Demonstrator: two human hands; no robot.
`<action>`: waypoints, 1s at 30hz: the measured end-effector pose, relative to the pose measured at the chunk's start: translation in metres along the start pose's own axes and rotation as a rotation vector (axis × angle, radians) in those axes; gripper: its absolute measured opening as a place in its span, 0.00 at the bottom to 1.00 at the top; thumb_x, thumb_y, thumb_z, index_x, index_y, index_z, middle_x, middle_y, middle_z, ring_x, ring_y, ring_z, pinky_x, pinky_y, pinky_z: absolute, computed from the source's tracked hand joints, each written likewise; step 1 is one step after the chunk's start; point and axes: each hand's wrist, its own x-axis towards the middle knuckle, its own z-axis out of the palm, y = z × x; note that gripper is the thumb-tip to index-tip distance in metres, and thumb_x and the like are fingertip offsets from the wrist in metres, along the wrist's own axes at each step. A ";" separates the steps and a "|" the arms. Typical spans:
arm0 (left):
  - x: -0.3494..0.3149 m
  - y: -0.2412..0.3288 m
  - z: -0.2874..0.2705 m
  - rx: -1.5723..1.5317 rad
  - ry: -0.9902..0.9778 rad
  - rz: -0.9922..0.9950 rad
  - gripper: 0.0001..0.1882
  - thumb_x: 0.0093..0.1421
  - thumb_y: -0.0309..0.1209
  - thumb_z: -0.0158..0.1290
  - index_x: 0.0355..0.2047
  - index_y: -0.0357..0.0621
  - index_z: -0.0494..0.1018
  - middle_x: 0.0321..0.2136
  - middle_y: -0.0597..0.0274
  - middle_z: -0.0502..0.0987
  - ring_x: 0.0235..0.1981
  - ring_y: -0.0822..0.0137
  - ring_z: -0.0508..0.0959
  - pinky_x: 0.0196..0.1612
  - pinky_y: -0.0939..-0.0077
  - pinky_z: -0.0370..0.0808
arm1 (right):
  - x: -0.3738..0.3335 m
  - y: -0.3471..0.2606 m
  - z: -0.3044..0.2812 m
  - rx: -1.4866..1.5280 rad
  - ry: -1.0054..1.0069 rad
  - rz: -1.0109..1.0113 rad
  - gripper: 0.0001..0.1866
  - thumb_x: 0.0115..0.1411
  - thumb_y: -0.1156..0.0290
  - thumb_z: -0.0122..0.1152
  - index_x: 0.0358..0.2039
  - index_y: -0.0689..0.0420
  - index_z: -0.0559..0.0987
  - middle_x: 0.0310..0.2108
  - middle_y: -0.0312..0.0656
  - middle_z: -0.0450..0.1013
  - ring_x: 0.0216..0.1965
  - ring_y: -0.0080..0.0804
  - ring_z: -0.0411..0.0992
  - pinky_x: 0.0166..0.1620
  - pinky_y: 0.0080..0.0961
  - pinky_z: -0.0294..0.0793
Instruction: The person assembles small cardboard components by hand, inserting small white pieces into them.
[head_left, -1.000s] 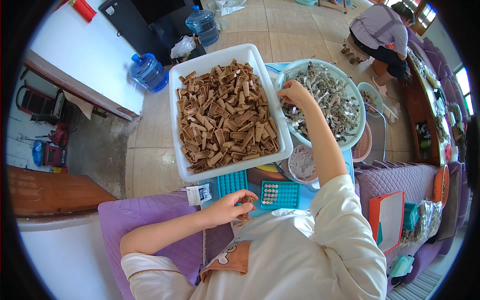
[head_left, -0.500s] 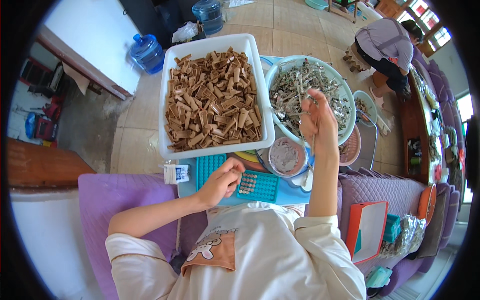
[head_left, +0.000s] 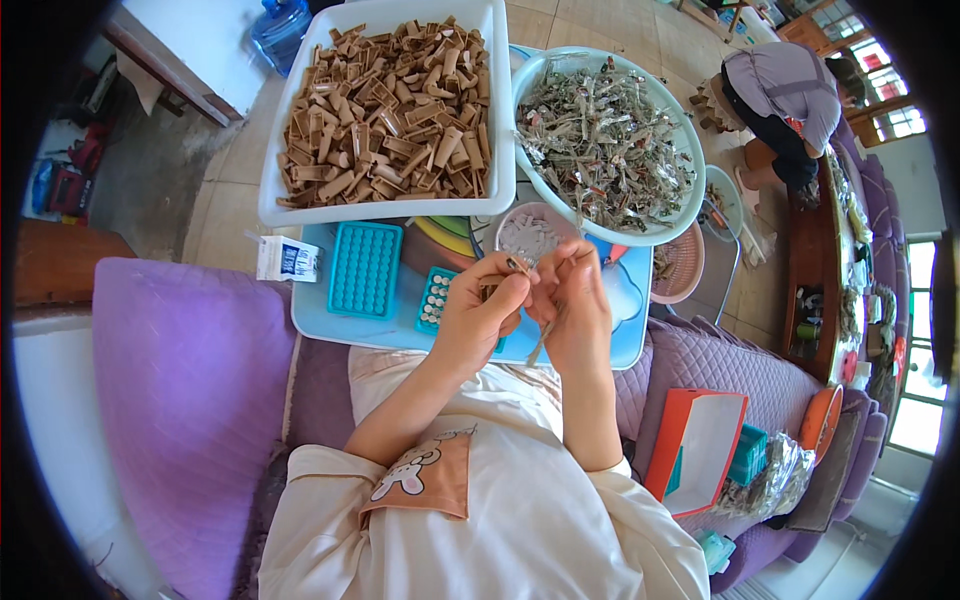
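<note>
In front of my chest, above the blue table, both hands are close together with fingertips nearly touching. My left hand point(head_left: 484, 302) pinches a small piece, brownish in what shows of it, mostly covered by the fingers. My right hand point(head_left: 574, 305) is closed around a thin wire-like strand point(head_left: 538, 346) that hangs below the fingers. Beneath the left wrist is a teal holed tray point(head_left: 434, 298) with round whitish pieces in some holes. Just beyond the hands stands a pink bowl of small pale pieces point(head_left: 528, 232).
A white tub point(head_left: 390, 212) full of brown plastic casings sits at the far left. Beside it stands a pale green basin point(head_left: 697, 190) heaped with small wired parts. Another teal tray point(head_left: 364, 270) and a white packet point(head_left: 288, 258) lie at left. A person point(head_left: 780, 95) bends over at far right.
My right hand has come down from the basin with the strand, toward my left hand. My left hand has moved right, off the teal trays. The whole view has shifted.
</note>
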 end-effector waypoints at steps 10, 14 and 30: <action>-0.035 -0.009 -0.015 0.379 0.062 0.155 0.04 0.53 0.25 0.49 0.26 0.37 0.68 0.13 0.74 0.61 0.15 0.86 0.55 0.16 0.88 0.49 | -0.038 0.023 0.003 -0.700 0.017 -0.266 0.15 0.52 0.65 0.56 0.36 0.63 0.73 0.33 0.45 0.70 0.35 0.29 0.67 0.40 0.21 0.63; -0.032 -0.010 -0.026 0.707 0.040 0.259 0.05 0.51 0.24 0.50 0.30 0.37 0.70 0.15 0.72 0.62 0.15 0.84 0.56 0.17 0.86 0.51 | -0.040 0.033 0.005 -0.550 0.065 -0.232 0.12 0.55 0.69 0.52 0.36 0.64 0.70 0.33 0.41 0.68 0.35 0.25 0.66 0.40 0.17 0.63; -0.038 -0.027 -0.024 0.090 0.063 0.297 0.22 0.58 0.40 0.43 0.47 0.39 0.58 0.34 0.64 0.65 0.33 0.76 0.67 0.38 0.82 0.65 | -0.048 0.043 0.020 -0.850 0.275 -0.506 0.09 0.44 0.85 0.56 0.28 0.63 0.72 0.22 0.40 0.68 0.19 0.22 0.66 0.23 0.14 0.65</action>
